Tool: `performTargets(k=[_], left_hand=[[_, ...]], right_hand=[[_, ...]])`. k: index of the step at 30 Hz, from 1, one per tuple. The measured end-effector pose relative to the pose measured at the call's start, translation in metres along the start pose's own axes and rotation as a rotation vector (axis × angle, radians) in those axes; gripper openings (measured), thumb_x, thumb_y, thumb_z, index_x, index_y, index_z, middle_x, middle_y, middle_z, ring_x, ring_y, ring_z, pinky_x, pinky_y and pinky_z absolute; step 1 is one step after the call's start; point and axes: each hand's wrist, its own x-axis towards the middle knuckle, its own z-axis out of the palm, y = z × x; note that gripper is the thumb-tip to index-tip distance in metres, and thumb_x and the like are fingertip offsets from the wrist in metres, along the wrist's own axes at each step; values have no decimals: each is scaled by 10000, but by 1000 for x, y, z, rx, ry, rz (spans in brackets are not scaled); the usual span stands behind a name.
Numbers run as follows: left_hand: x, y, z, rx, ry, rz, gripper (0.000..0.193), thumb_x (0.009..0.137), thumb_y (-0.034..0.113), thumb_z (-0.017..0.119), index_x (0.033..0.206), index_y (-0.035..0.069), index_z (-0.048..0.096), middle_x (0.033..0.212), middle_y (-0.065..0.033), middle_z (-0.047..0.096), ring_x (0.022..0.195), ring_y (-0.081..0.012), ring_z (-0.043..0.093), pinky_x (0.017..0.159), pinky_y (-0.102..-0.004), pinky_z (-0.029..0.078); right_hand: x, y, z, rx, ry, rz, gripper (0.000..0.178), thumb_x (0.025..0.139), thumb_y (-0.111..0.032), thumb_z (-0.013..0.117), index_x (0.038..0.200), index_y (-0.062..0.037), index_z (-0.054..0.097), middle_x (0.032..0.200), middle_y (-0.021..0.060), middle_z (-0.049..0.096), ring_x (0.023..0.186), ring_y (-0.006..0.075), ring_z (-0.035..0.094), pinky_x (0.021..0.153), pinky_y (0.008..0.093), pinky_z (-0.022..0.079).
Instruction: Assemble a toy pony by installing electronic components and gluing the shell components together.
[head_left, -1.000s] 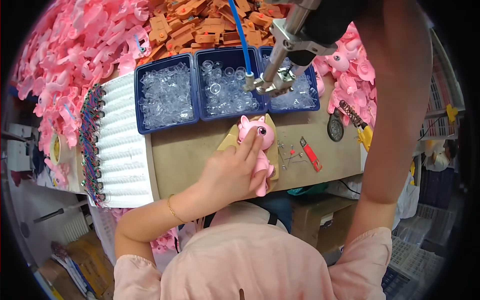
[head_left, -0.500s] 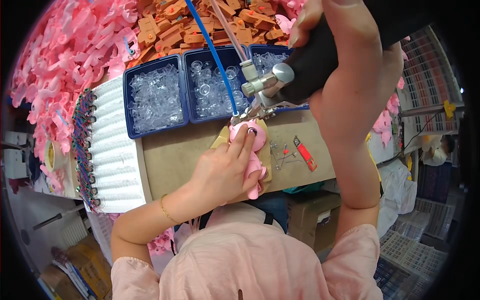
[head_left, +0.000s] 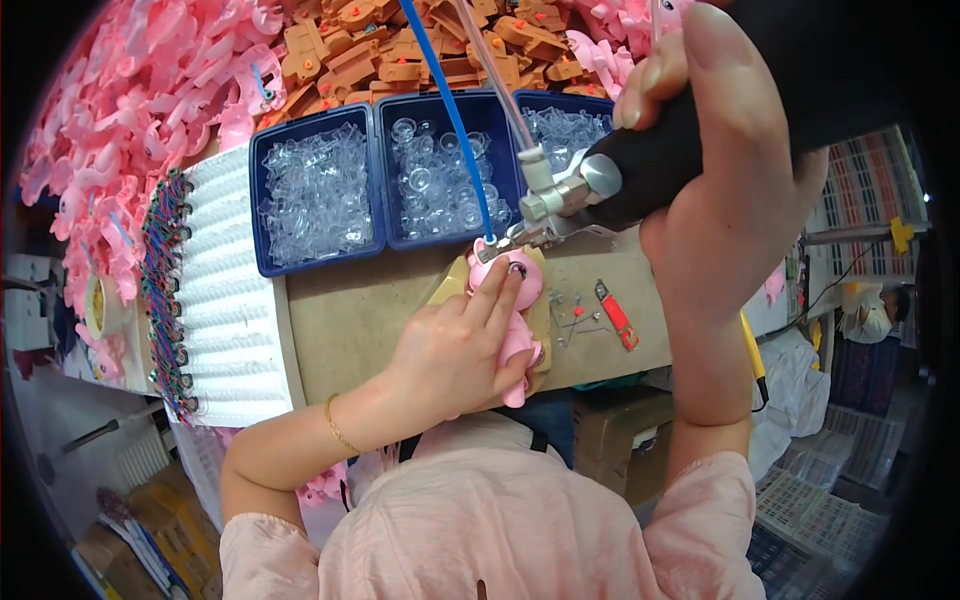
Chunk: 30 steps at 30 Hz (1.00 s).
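Left hand (head_left: 450, 340) holds the pink toy (head_left: 515, 338) down on a yellow holder (head_left: 453, 284), two fingers together on its head, thumb lower; right hand (head_left: 730, 190) wraps a black tool (head_left: 652, 148), metal tip at that head! Beyond the toy, three blue bins (head_left: 378, 190): outer two with clear plastic bits (head_left: 318, 195), middle showing round clear cups (head_left: 420, 178).

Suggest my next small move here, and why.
I'd probably steady the black-handled tool in your right hand and fine-align its tip: it sits by the head of the pink animal toy, close to the fingers of your left hand, and contact is hard to tell.
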Motion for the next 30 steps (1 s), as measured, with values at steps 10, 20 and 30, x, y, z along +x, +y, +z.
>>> performTargets(k=[10, 20, 30], left_hand=[[-6, -9, 3, 85, -58, -4, 558, 732, 271, 591, 1213, 7, 491, 1285, -129, 483, 684, -194, 617, 558, -296, 514], [-9, -10, 10, 39, -14, -19, 483, 766, 232, 563, 1197, 23, 503, 1255, -121, 508, 716, -225, 634, 576, -306, 524], [-10, -8, 6, 62, -20, -8, 462, 771, 217, 555, 1191, 31, 505, 1260, -114, 504, 679, -211, 635, 558, -305, 516]], right_hand=[[38, -22, -61, 375, -278, -123, 388, 864, -305, 474, 1080, 17, 495, 770, 55, 480, 671, 160, 472, 582, 302, 403], [-20, -22, -48, 356, -390, -98, 362, 887, -316, 432, 1076, -7, 451, 738, 38, 464, 635, 153, 442, 597, 294, 400], [-10, 6, -54, 256, -425, -122, 271, 899, -249, 416, 1029, -18, 471, 733, 60, 493, 623, 154, 462, 570, 302, 407]])
